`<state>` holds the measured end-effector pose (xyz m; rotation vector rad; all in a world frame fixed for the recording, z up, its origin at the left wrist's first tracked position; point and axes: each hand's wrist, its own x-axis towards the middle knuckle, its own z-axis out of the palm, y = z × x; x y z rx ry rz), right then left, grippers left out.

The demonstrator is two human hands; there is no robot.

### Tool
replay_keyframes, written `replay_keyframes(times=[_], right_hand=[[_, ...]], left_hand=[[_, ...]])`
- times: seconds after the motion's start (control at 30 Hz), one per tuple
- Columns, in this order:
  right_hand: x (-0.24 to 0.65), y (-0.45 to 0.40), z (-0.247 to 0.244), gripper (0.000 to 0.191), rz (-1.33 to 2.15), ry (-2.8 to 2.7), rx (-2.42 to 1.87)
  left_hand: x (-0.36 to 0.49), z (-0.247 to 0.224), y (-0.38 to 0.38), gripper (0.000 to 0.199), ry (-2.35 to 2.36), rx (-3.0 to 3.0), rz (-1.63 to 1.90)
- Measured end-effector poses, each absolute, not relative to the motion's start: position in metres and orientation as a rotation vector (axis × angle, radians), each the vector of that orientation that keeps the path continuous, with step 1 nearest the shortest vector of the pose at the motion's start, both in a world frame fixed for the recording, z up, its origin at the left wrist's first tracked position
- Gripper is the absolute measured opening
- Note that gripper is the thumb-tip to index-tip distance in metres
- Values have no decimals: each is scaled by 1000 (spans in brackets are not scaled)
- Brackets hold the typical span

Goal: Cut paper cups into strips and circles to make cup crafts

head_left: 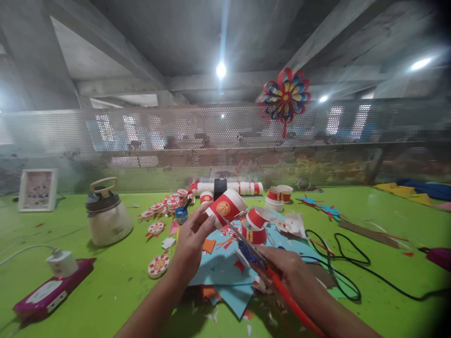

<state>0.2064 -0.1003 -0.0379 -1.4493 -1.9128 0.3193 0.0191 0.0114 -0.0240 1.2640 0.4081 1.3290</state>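
Note:
My left hand point(192, 241) grips a red and white paper cup point(228, 206) with a gold emblem, tilted on its side above the table. In my right hand point(285, 270) is a pair of scissors point(254, 256) with blue and red on the handles. The blades point up and left, close to the cup's lower edge; whether they touch it I cannot tell. Just right of the cup are cut red and white cup pieces point(259, 217). Below both hands lie light blue paper sheets point(225, 267) strewn with red, orange and white scraps.
Round red and white cut pieces point(158, 265) and a small blue jar point(181, 215) lie left. A bottle point(107, 218) and purple power strip point(52, 288) stand farther left. Behind is a row of stacked cups point(239, 188). A black cable point(373, 272) loops across the right side of the green table point(116, 286).

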Motion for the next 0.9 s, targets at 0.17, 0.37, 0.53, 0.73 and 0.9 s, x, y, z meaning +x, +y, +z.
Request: replay_keyframes(times=[0.17,0.37,0.53,0.73,0.9], right_hand=[[209,-98,-42,21,349,-1913,-1494],[204,-99,-36,14,375,-1900,-1494],[201,-101,-37,17,367,-1898,-1524],[203,-101,-39,14,308,-1915,-1542],[202,-99,-36,12,405,-1890,-1482]], left_hand=[[17,-23,17,56,424,1188,1251],[20,-23,12,52,429,1161,1297],[24,-22,7,55,400,1100,1304],[24,-24,6,57,380,1098,1312],[24,-26,7,60,399,1110,1360]])
